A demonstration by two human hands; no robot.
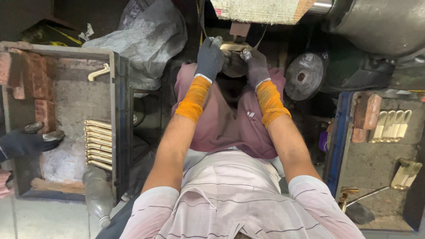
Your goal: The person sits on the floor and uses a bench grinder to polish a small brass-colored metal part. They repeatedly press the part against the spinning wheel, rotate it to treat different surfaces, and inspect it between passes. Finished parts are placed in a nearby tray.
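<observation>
The left hand [210,57], in a dark grey work glove with an orange cloth wrap on the wrist, is closed around the left end of a pale brass bar-shaped handle piece [233,46]. The right hand [256,67], gloved and wrapped the same way, grips the right end of that piece, fingers curled over it. The brass piece lies crosswise between the two hands, held up against the underside of a fuzzy cream-coloured buffing wheel [256,9] at the top of the head view. Both forearms reach forward over a maroon cloth [221,126] spread across the lap.

To the left stands a grey metal tray [116,110] holding red bricks [27,71], a single bent gold-coloured handle [98,73] near its top and a neat row of shiny polished gold handles [98,144] by its right wall. Another person's dark-gloved hand [28,140] rests at the tray's left edge. A dusty plastic bottle [98,194] lies just below the tray.

To the right, a blue-edged tray [338,141] carries a red brick [366,116] and dull unpolished pale handles [392,125] lined beside it. A dark round abrasive disc [304,75] leans near the right forearm.
</observation>
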